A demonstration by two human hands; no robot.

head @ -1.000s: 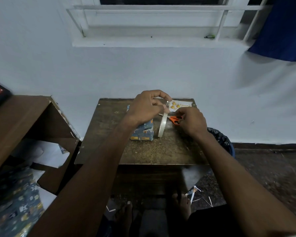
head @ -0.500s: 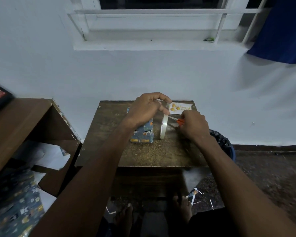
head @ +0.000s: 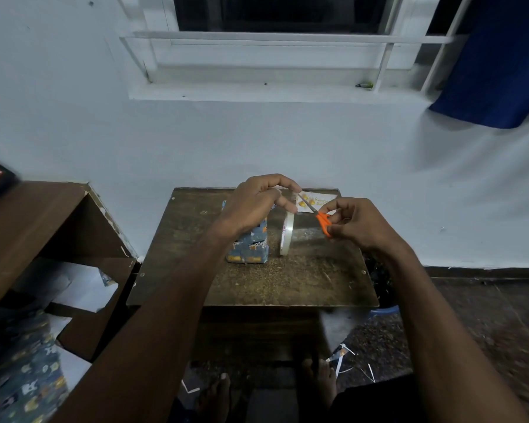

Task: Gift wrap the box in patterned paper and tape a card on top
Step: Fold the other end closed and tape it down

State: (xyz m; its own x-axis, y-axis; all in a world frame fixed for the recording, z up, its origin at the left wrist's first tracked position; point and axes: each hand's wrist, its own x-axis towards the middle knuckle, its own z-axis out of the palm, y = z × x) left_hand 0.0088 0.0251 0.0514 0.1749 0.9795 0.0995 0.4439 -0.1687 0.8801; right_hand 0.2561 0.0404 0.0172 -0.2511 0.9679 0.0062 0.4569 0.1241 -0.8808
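A box wrapped in blue patterned paper (head: pixel 248 245) stands upright on the small brown table (head: pixel 257 285), partly hidden by my left hand (head: pixel 257 203). A roll of clear tape (head: pixel 287 235) stands on edge just right of the box. My left hand pinches the pulled-up end of the tape strip above the roll. My right hand (head: pixel 355 222) grips orange-handled scissors (head: pixel 319 216), whose blades point up-left at the strip near my left fingertips. A white card with yellow figures (head: pixel 321 200) lies flat at the table's far right corner.
A brown wooden shelf unit (head: pixel 43 227) stands at the left, with loose white paper and patterned wrapping paper (head: pixel 22 377) below it. A dark bin (head: pixel 379 279) sits right of the table. Paper scraps (head: pixel 345 358) lie on the floor by my bare feet.
My right hand has lifted the scissors off the table and turned the blades toward the tape strip. My left hand has kept the strip raised above the roll.
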